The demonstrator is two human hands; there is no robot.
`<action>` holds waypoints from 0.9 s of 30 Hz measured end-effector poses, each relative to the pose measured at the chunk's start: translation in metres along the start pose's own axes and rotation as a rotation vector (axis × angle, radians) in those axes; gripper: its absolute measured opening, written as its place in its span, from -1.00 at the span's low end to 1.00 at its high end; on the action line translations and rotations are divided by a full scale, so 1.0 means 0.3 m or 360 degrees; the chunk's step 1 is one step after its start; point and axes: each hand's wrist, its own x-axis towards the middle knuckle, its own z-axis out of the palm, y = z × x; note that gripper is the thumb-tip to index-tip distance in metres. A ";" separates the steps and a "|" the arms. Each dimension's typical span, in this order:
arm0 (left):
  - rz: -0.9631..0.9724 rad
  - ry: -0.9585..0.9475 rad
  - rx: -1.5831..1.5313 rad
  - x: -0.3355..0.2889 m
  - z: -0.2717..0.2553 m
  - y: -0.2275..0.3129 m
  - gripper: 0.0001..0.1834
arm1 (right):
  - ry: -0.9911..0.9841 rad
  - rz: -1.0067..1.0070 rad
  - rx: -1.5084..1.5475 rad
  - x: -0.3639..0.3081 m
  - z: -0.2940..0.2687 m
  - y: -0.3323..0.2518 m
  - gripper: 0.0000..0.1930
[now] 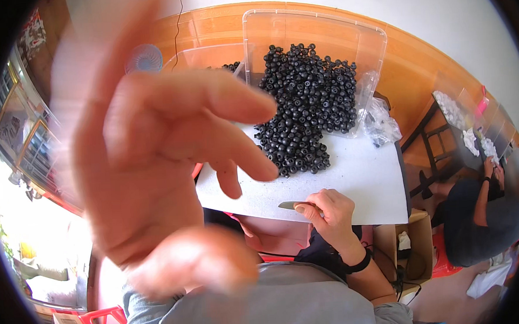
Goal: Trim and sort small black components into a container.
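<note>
My left hand is raised close to the camera and covers much of the left side of the head view. Its fingers are loosely bent and apart, the thumb is smeared by motion, and nothing shows between them. Low over the front of the white tabletop, my right hand is closed around a small knife, its short blade pointing left. Beyond the blade lies a big heap of small, round black parts, some with visible holes. The heap spills onto the tabletop out of a clear plastic bin.
A crumpled clear plastic bag is right of the bin. Below the table's right side stands an open cardboard box. Farther right, another person sits at a dark table with white pieces. A red plastic stool is at lower left.
</note>
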 end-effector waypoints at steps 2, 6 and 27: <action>-0.0040 -0.0301 -0.0188 -0.023 0.011 -0.049 -0.29 | -0.0034 -0.0044 -0.0001 -0.003 -0.001 -0.019 -0.72; -0.0196 -0.0781 0.0540 -0.195 -0.007 -0.291 -0.54 | -0.0005 -0.0126 -0.0001 0.011 -0.015 -0.033 -0.75; -0.0057 -0.0673 0.1148 -0.374 0.080 -0.600 -0.82 | -0.0002 -0.0136 -0.0033 0.003 0.002 -0.031 -0.74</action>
